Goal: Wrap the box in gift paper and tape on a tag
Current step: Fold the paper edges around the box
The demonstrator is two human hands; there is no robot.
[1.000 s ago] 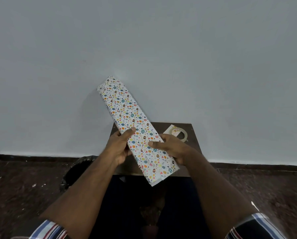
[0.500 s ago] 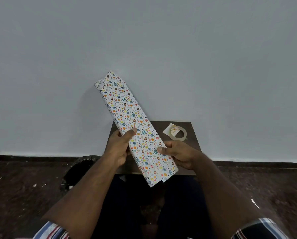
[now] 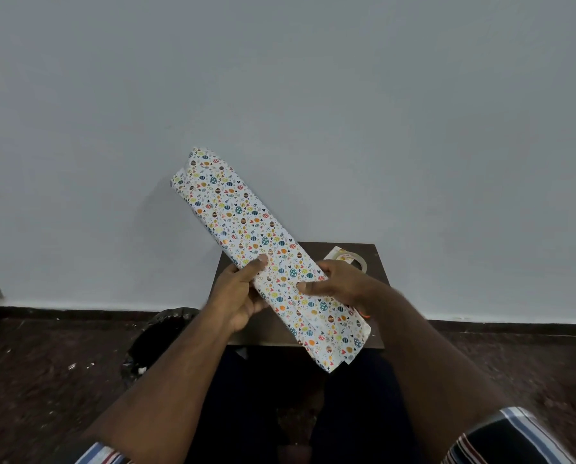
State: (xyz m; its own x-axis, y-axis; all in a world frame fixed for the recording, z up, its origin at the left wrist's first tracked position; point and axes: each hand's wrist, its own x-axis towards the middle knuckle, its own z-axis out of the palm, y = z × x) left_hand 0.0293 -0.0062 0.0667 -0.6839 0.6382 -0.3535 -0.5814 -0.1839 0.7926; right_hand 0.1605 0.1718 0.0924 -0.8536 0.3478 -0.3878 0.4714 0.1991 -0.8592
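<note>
Nearest, the right hand [image 3: 338,285] gripped the near part of the wrapped box [image 3: 263,252], having slid back up from the lower end, thumb on top. The left hand [image 3: 239,296] pinched its left edge. The box was lifted higher above the small table [image 3: 378,266], tilted up-left. Tape roll [image 3: 350,259] and tag [image 3: 337,252] lay at the far right corner. Wrapping looked finished, tagging not.

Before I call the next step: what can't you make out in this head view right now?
- Tape roll: near side hidden by the right hand.
- Tag: a pale card under the roll, too small to confirm.
- Parcel: underside faces away, so seams and any tape are unseen.
- Table: middle covered by parcel and left hand.
</note>
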